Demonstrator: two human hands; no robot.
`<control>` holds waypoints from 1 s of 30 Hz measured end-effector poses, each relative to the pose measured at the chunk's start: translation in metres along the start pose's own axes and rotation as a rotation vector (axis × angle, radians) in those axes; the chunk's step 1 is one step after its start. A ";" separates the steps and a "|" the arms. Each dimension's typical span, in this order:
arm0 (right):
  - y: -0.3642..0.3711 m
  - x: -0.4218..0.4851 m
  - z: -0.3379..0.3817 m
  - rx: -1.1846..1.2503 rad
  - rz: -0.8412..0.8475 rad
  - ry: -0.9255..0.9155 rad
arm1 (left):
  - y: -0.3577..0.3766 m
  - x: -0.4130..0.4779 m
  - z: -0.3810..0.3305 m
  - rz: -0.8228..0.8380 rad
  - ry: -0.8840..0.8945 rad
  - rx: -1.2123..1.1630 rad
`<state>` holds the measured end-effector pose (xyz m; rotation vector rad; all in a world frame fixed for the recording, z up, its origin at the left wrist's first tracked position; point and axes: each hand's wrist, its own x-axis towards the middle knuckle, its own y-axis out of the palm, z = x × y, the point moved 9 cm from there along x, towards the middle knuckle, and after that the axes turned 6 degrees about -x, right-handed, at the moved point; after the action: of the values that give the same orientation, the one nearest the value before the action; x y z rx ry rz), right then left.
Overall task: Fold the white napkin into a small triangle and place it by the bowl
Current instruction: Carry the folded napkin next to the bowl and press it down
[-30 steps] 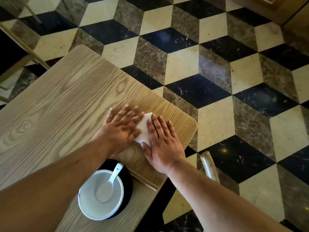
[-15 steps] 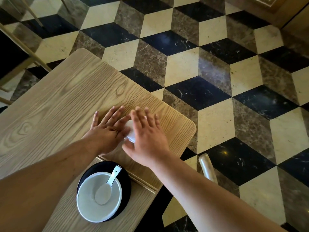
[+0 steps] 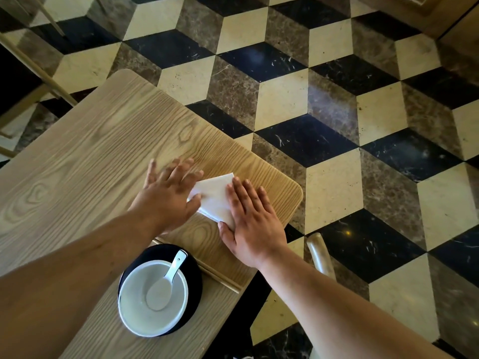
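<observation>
The folded white napkin [image 3: 214,198] lies flat on the wooden table [image 3: 85,161] near its right corner. My left hand [image 3: 168,195] rests flat with fingers spread over the napkin's left edge. On the napkin's right edge, my right hand [image 3: 251,218] presses down, palm flat and fingers together. Only the strip between the two hands shows. The white bowl [image 3: 134,317] with a white spoon [image 3: 166,283] in it sits on a black saucer [image 3: 193,288] close in front of me, below the napkin.
A pair of wooden chopsticks [image 3: 220,278] lies just right of the saucer. The table's rounded corner and right edge are close beyond my right hand. A chair top [image 3: 317,252] stands below that edge. Chair legs [image 3: 39,71] are at the far left over the patterned floor.
My right hand, which covered the napkin half a second ago, has slid right and down, uncovering the white strip. My left hand stays flat on the left edge.
</observation>
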<state>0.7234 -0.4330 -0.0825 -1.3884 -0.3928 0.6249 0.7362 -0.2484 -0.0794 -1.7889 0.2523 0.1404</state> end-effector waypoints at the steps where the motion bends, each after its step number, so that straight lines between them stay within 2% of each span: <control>1: -0.001 0.000 0.000 0.000 0.000 0.001 | -0.006 0.004 -0.015 -0.026 0.058 0.012; 3: -0.001 -0.001 0.000 -0.014 -0.003 0.000 | -0.002 0.011 -0.052 0.010 0.212 0.027; 5: -0.001 -0.001 0.002 -0.045 -0.006 -0.017 | 0.014 0.010 -0.077 0.087 0.294 0.024; 7: -0.001 0.000 0.003 -0.049 -0.005 -0.025 | 0.024 0.007 -0.074 0.124 0.257 -0.007; 18: -0.005 -0.001 0.000 0.009 0.010 0.000 | 0.015 -0.012 0.005 0.100 -0.058 -0.009; 22: -0.006 0.000 0.003 0.038 0.061 -0.001 | 0.019 -0.009 0.007 0.119 -0.075 -0.024; 24: -0.012 0.011 0.004 0.057 0.080 0.071 | 0.019 -0.006 0.009 0.136 -0.078 -0.039; 26: -0.026 0.025 0.015 0.054 0.019 0.108 | 0.016 -0.005 0.011 0.126 -0.076 -0.068; 30: -0.020 0.046 0.045 -0.017 0.087 -0.096 | 0.016 -0.009 0.009 0.122 -0.025 -0.010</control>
<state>0.7357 -0.3701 -0.0604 -1.4007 -0.4173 0.7630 0.7241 -0.2420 -0.0943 -1.7804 0.3434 0.2512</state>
